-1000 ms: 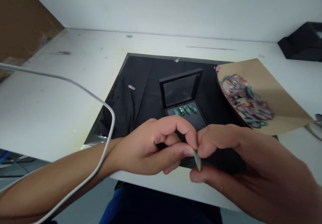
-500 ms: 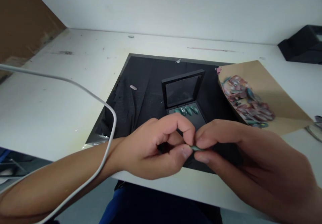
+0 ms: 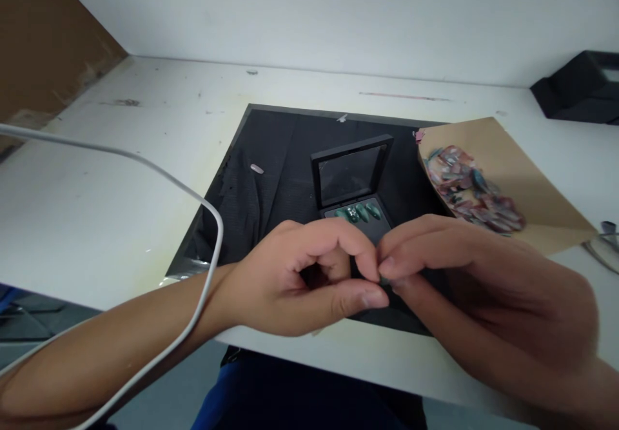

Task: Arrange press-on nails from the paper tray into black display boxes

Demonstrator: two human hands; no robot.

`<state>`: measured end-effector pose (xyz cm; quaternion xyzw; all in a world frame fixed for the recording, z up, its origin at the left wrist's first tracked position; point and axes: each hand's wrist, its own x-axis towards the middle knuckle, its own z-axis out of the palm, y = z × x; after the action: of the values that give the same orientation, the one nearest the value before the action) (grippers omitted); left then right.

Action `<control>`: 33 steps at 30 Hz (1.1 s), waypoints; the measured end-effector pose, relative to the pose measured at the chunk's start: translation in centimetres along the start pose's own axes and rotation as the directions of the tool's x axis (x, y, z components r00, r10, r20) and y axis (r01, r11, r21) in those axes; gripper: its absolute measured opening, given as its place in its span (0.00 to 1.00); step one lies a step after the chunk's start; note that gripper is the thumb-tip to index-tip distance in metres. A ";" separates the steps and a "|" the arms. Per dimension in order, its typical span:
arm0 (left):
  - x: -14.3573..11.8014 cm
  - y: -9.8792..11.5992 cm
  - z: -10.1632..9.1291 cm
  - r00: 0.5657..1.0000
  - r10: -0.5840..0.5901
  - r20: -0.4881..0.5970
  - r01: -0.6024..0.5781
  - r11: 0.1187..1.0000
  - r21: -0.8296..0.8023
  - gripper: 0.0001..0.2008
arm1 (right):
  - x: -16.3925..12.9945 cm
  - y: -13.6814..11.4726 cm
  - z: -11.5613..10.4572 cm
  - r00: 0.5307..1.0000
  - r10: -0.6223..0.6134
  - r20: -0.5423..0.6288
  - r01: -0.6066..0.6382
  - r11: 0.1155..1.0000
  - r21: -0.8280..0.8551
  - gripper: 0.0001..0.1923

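Left hand: the left hand (image 3: 309,275) is curled above the near edge of the table, its forefinger and thumb meeting the right hand's fingertips.
Right hand: the right hand (image 3: 483,282) comes in from the right with forefinger and thumb pinched together.
Held piece: a small dark green press-on nail (image 3: 384,280) is nipped between the fingertips of both hands; only a sliver of it shows, so its shape cannot be told.
Box: a small black hinged display box (image 3: 355,188) stands open on the mat just behind the hands, its glazed lid tilted up toward the wall.
Box contents: a row of dark green pointed nails (image 3: 358,212) lies side by side on the black pad at the back of the box's base.
Mat: a black fabric-covered square mat (image 3: 271,166) lies on the table under the box.
Stray piece: a single pale pink nail (image 3: 256,169) lies on the mat, well to the left of the box.
Paper: a brown kraft paper sheet (image 3: 522,172) overlaps the mat's right edge.
Heap: a pile of pink and teal nails (image 3: 469,188) sits on the paper.
Cable: a white cable (image 3: 159,169) loops across the left forearm.
Table: a white scuffed tabletop (image 3: 97,185) carries all of it.
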<state>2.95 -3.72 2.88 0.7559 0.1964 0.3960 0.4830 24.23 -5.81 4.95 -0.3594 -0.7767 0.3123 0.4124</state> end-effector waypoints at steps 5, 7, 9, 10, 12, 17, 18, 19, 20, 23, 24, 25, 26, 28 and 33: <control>0.0 0.1 0.3 0.992 0.044 -0.116 -0.039 0.998 0.050 0.10 | 0.6 -0.4 -0.3 1.000 -0.015 -0.018 0.018 0.990 0.139 0.13; 0.1 0.2 0.3 0.984 0.081 -0.156 -0.068 0.994 0.086 0.10 | 0.8 -0.4 -0.4 1.000 -0.022 -0.003 0.022 0.987 0.158 0.12; 0.3 0.2 0.2 0.976 0.135 -0.168 -0.112 0.984 0.140 0.09 | 0.8 -0.5 -0.4 1.000 -0.020 0.014 0.018 0.987 0.159 0.13; 0.4 0.2 0.1 0.973 0.162 -0.167 -0.133 0.977 0.169 0.09 | 0.8 -0.5 -0.4 1.000 -0.018 0.019 0.015 0.987 0.159 0.12; 0.6 0.3 -0.1 0.967 0.196 -0.164 -0.154 0.959 0.237 0.08 | 0.5 -0.4 -0.3 1.000 -0.002 0.007 0.001 0.988 0.152 0.12; 0.4 0.2 -0.5 0.932 0.347 -0.102 -0.261 0.840 0.476 0.04 | -0.2 -0.1 0.1 0.991 0.080 -0.105 -0.082 0.996 -0.023 0.11; 0.2 0.1 -0.6 0.921 0.381 -0.076 -0.290 0.804 0.519 0.04 | -0.3 0.0 0.1 0.990 0.083 -0.110 -0.090 0.994 -0.055 0.10; 0.1 0.1 -0.7 0.913 0.404 -0.051 -0.309 0.770 0.559 0.04 | -0.3 0.0 0.1 0.991 0.078 -0.107 -0.087 0.993 -0.074 0.09; 0.0 0.0 -0.8 0.908 0.417 -0.032 -0.317 0.737 0.597 0.05 | -0.2 0.0 0.1 0.993 0.074 -0.095 -0.082 0.993 -0.086 0.09; 0.0 -0.1 -1.0 0.899 0.437 -0.015 -0.308 0.657 0.688 0.05 | 0.1 -0.2 0.1 0.996 0.087 -0.019 -0.088 0.989 -0.116 0.07; 0.1 -0.1 -1.0 0.896 0.442 -0.033 -0.293 0.647 0.704 0.04 | 0.1 -0.3 0.1 0.994 0.110 0.009 -0.108 0.986 -0.128 0.07; 0.2 -0.2 -1.0 0.896 0.440 -0.057 -0.273 0.646 0.713 0.03 | 0.1 -0.4 0.2 0.990 0.138 0.032 -0.132 0.982 -0.137 0.06; 0.3 -0.3 -1.0 0.898 0.432 -0.081 -0.249 0.652 0.717 0.03 | 0.1 -0.4 0.3 0.984 0.171 0.047 -0.163 0.977 -0.140 0.06; 0.6 -0.4 -1.1 0.897 0.426 -0.117 -0.222 0.663 0.715 0.03 | 0.0 -0.5 0.3 0.972 0.229 0.059 -0.221 0.969 -0.113 0.06; 0.6 -0.8 -1.2 0.910 0.411 -0.049 -0.264 0.668 0.696 0.04 | 0.1 -0.4 0.4 0.953 0.283 0.112 -0.280 0.959 -0.039 0.06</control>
<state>2.46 -2.27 2.73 0.8575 0.2304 0.4546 0.0705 23.75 -6.08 5.14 -0.4523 -0.7437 0.3793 0.3137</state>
